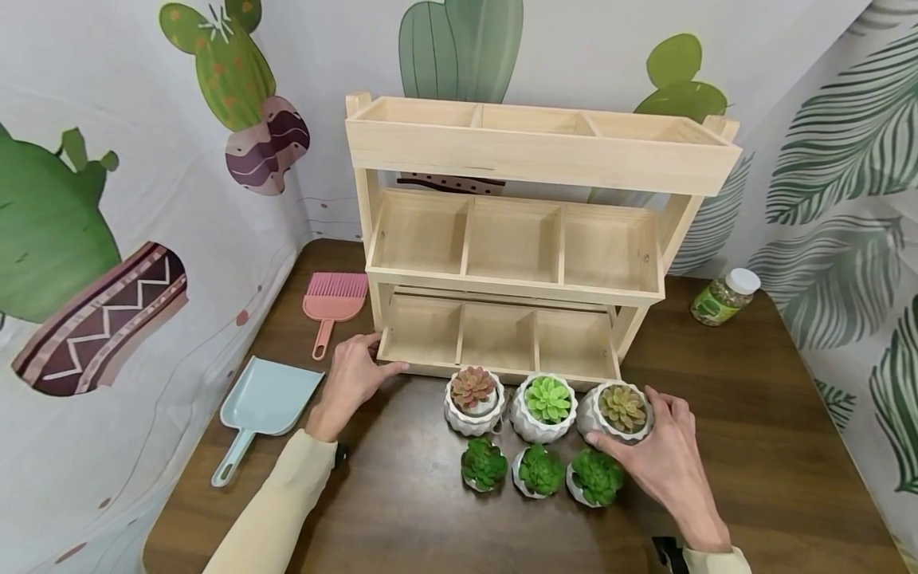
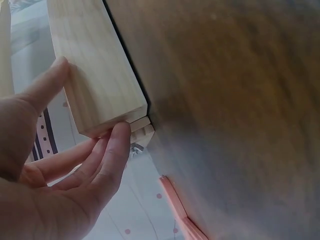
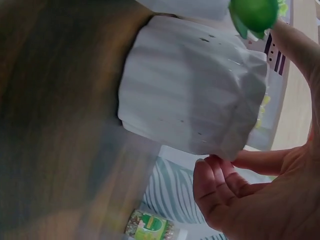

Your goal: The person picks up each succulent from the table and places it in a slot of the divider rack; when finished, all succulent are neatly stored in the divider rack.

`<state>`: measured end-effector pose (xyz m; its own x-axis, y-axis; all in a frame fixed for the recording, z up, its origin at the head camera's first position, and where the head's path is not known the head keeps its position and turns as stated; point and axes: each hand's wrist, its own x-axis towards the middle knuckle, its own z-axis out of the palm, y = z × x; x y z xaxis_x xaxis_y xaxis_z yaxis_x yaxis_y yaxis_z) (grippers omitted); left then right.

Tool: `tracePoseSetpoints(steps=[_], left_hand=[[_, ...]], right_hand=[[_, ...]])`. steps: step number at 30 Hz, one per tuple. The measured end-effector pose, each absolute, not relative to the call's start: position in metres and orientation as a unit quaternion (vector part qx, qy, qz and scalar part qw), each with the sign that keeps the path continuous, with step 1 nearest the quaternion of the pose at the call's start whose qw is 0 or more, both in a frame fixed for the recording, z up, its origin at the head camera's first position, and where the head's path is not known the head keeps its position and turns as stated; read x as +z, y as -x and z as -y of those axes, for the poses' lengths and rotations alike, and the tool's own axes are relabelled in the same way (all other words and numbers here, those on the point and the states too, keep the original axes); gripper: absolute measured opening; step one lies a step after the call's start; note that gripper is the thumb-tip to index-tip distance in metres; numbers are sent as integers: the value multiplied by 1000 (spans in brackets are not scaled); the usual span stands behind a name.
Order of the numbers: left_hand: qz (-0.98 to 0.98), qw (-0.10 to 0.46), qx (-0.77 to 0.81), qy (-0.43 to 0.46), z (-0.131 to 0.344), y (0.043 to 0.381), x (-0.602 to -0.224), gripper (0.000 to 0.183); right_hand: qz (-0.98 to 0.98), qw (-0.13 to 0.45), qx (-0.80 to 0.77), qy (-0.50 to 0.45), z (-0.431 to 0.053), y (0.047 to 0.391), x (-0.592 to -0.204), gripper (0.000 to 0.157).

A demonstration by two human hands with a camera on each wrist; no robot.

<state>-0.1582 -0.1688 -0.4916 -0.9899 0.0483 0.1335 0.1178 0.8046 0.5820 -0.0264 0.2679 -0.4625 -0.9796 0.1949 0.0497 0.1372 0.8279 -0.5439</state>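
Observation:
A three-tier wooden plant stand (image 1: 502,371) stands on the table, each tier split into three compartments. My left hand (image 1: 353,379) holds the front left corner of its bottom tier, thumb on the front board (image 2: 97,65) and fingers at the end. On the right, my right hand (image 1: 663,454) grips a white ribbed pot (image 3: 190,87) with an olive-brown succulent (image 1: 622,408), thumb and fingers on opposite sides. Beside it are a white pot with a bright green succulent (image 1: 548,400) and one with a reddish succulent (image 1: 473,387). Three smaller dark green potted succulents (image 1: 541,470) stand in front.
A pink brush (image 1: 333,307) and a light blue dustpan (image 1: 268,399) lie on the table (image 1: 402,494) at the left. A clear jar with a white lid (image 1: 724,296) stands at the back right. Printed fabric (image 1: 344,48) hangs behind the stand.

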Motion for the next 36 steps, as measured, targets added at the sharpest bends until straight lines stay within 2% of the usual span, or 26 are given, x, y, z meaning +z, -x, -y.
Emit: tracePoseSetpoints(steps=[7, 16, 36], left_hand=[[947, 59, -313, 41, 167, 160, -487, 61], [947, 58, -313, 42, 167, 161, -486, 57], [946, 59, -317, 36, 165, 163, -487, 55]], right_hand=[[954, 38, 282, 100, -269, 30, -468, 114], [951, 54, 287, 99, -270, 35, -469, 98], [946, 61, 292, 125, -270, 37, -469, 92]])
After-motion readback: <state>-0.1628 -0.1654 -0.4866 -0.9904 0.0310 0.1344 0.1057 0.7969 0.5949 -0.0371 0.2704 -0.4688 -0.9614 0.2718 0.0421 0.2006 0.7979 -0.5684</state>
